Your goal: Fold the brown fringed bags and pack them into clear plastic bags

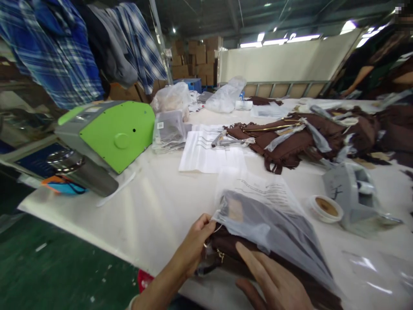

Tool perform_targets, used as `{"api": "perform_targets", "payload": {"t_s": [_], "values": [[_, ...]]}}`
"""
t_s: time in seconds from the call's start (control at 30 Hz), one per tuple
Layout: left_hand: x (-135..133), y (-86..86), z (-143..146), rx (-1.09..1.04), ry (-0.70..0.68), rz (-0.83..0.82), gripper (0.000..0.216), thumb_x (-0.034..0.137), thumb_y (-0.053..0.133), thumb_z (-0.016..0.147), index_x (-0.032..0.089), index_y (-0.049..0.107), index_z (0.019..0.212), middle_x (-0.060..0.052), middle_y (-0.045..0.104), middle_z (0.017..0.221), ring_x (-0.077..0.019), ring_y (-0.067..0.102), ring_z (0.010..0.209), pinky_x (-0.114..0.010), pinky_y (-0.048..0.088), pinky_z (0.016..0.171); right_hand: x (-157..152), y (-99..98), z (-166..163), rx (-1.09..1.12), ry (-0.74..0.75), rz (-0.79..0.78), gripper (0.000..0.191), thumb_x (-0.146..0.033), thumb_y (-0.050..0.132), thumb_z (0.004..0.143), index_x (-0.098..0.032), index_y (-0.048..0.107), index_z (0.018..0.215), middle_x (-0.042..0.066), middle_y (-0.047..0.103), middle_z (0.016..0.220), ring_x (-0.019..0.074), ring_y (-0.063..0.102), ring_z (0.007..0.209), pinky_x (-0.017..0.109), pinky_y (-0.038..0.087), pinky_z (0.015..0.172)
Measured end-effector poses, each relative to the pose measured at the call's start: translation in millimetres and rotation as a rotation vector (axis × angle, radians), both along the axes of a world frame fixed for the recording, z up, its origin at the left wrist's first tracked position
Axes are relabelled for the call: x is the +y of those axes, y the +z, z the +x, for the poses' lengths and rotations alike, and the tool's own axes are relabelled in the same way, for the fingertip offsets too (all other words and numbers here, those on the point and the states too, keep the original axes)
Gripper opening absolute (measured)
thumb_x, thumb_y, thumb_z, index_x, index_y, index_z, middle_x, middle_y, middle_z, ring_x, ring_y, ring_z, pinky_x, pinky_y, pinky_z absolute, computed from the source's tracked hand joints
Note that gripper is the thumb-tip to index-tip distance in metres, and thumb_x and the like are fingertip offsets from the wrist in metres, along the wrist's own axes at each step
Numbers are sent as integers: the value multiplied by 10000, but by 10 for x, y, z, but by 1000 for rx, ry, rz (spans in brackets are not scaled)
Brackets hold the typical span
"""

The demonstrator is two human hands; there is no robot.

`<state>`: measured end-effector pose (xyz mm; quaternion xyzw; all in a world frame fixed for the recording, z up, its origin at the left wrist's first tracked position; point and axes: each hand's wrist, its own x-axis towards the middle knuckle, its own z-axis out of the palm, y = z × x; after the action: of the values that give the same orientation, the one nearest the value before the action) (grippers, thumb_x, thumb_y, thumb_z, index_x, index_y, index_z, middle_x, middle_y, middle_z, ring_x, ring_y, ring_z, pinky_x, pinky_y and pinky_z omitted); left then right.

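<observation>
My left hand (193, 247) pinches the open edge of a clear plastic bag (274, 219) that lies on the white table (155, 206). A folded dark brown garment (232, 249) sits partly inside the bag. My right hand (274, 282) lies flat on the brown garment with its fingers stretched out, just below the bag's mouth. Printed text shows on the bag's upper part.
A green and grey machine (112, 131) and a steel cup (84, 174) stand at the left. A pile of brown garments (300, 137), stacked bags (209, 153), a tape roll (325, 207) and a grey dispenser (355, 193) lie further back. Another person (377, 64) stands far right.
</observation>
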<state>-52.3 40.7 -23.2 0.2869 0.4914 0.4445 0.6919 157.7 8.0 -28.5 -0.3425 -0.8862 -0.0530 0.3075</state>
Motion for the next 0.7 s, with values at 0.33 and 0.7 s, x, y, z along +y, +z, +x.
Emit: {"api": "perform_targets", "payload": {"t_s": [0.33, 0.7], "values": [[-48, -117, -139, 338, -55, 58, 341, 528, 573, 779, 204, 468, 799, 36, 521, 728, -147, 548, 637, -223, 464, 460, 358, -119, -275, 56, 4, -32, 200, -185, 444, 982, -180, 643, 994, 6, 600, 709, 111, 586, 567, 234, 430, 568], [-186, -42, -36, 217, -15, 129, 330, 524, 565, 830, 207, 494, 887, -49, 681, 838, -219, 689, 737, -298, 544, 597, 525, -63, -324, 109, -37, 55, 204, -195, 460, 980, -150, 657, 1007, 25, 616, 722, 129, 589, 620, 256, 409, 598]]}}
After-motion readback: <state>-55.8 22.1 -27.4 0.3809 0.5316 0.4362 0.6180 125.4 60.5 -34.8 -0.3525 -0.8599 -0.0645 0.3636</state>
